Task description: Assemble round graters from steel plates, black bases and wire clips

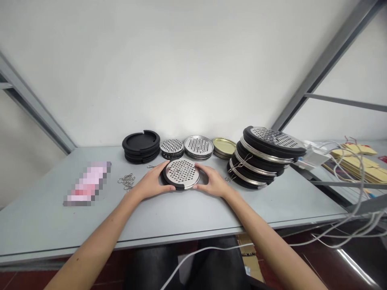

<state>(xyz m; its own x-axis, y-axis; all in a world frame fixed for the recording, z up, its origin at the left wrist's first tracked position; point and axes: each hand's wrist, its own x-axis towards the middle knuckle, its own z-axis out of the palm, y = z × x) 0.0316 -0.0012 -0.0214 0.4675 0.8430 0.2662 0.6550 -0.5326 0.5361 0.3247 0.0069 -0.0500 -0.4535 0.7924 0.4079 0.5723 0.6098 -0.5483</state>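
Note:
Between my two hands a round grater (182, 172) with a perforated silver plate and a partial black rim lies flat on the table. My left hand (153, 181) wraps its left side, thumb at the near edge and fingers behind the black rim. Around the right side curves my right hand (213, 181), its thumb and fingertips against the silver edge. Just behind stand short stacks: black rings (141, 157), small grater discs (172, 146), larger slotted discs (198, 146) and gold-coloured lids (224, 145). Small wire loops (128, 180) lie left of my left hand.
A tall, leaning stack of black-rimmed graters (261, 163) with wire loops rises at the right. A pixelated flat object (87, 183) lies at the left. White cables (359, 185) hang past the table's right end, near yellow envelopes (363, 167). Metal frame posts (314, 76) flank the wall.

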